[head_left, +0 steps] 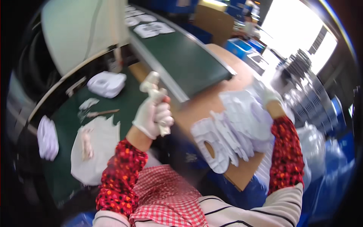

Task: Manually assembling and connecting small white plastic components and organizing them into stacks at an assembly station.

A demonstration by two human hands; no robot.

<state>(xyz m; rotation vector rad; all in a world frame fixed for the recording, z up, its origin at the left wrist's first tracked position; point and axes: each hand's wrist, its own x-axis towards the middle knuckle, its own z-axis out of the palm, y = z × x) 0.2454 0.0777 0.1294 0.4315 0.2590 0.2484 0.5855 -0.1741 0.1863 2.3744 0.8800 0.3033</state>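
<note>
My gloved left hand [153,117] is closed round a white crumpled strip [151,81], perhaps cloth, which sticks out above and below the fist. One fingertip shows bare through the glove. At the right, my gloved right hand [267,94] reaches to the far side of a heap of white flat cut-out pieces [242,113]; its fingers are blurred, so a grip cannot be made out. A cut-out piece with an oval hole [211,145] lies at the heap's near end. The heap rests on a brown cardboard-coloured surface [245,172].
A green conveyor belt [185,56] with a metal edge carries white pieces [153,29] at its far end. On the green table at left lie white stacks [107,84] [48,138], a thin brown-handled tool [104,112] and a white sheet [92,162]. Clear plastic bags [312,143] stand at right.
</note>
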